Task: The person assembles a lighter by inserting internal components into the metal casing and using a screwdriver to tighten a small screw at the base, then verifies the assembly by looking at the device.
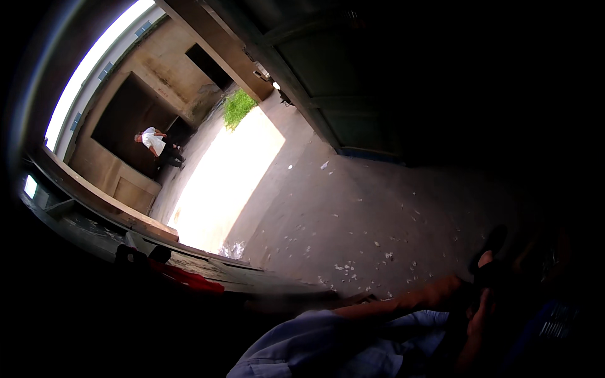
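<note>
My left forearm, in a light blue sleeve (302, 343), reaches across the lower part of the view. It ends in my left hand (463, 286), whose fingers vanish into deep shadow. Close beside it is my right hand (481, 310), dim, with its forearm coming up from the lower edge. Something dark lies between the two hands, too dark to name. Just beyond them a foot in a dark shoe (488, 255) rests on the floor. Whether either hand grips anything is hidden by the darkness.
Small pale scraps litter the grey floor (302, 208). A dark green door (328, 75) stands at the upper middle. Through the opening, a person in a white shirt (153, 140) is by a building, near green grass (239, 108). Red cloth (189, 277) lies at left.
</note>
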Demonstrator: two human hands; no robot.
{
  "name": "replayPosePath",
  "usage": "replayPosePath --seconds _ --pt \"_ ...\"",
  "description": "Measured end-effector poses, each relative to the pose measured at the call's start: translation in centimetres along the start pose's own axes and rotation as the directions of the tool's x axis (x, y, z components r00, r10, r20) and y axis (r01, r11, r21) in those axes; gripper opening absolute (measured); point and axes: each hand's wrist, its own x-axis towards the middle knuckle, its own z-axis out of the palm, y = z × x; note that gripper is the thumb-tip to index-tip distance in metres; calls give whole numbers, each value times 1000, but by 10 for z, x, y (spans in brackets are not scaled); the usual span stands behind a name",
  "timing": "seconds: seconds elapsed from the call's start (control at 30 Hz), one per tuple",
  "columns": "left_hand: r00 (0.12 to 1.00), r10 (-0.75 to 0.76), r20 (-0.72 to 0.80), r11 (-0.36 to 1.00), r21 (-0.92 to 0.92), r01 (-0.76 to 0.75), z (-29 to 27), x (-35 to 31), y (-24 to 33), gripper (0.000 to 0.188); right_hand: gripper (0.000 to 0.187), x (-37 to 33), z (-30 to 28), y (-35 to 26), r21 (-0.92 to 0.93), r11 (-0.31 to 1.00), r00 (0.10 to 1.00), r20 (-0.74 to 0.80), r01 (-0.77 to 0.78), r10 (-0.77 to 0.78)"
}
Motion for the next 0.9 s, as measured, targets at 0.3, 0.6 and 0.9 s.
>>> replayPosePath --seconds 0.3,0.6,0.9 --pt "988 155 -27 907 399 -131 40 -1 -53 16 46 43 8 42 -304 918 966 42 255 -255" --pt "996 -8 -92 954 298 35 40 -9 -68 21 42 37 23 65 -319 907 961 83 275 -263" --pt "999 2 -53 986 165 7 33 -2 -79 23 45 -18 45 2 -401 892 978 92 208 -187"
